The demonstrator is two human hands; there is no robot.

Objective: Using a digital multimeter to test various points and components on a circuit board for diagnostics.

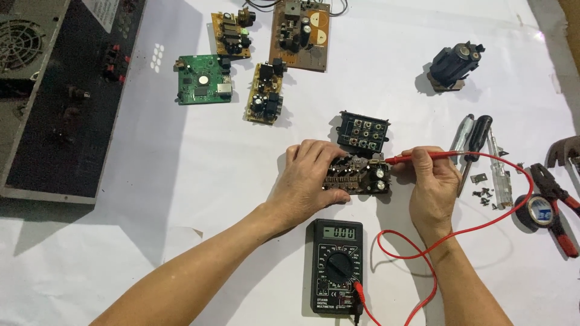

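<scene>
My left hand (309, 181) grips a small brown circuit board (362, 177) with capacitors and holds it on edge on the white table cover. My right hand (430, 181) pinches a red multimeter probe (406, 159), and the probe's tip touches the top right of that board. A red lead (483, 224) loops from the probe down to a black digital multimeter (337, 265) that lies between my forearms. A black block of round sockets (362, 133) sits just behind the board.
Several other circuit boards lie at the back: a green one (203, 79) and brown ones (264, 93). A dark amplifier chassis (54, 96) fills the left. Screwdrivers (474, 142), loose screws (483, 194), black tape (536, 211), red-handled pliers (559, 202) and a black transformer (453, 65) lie at the right.
</scene>
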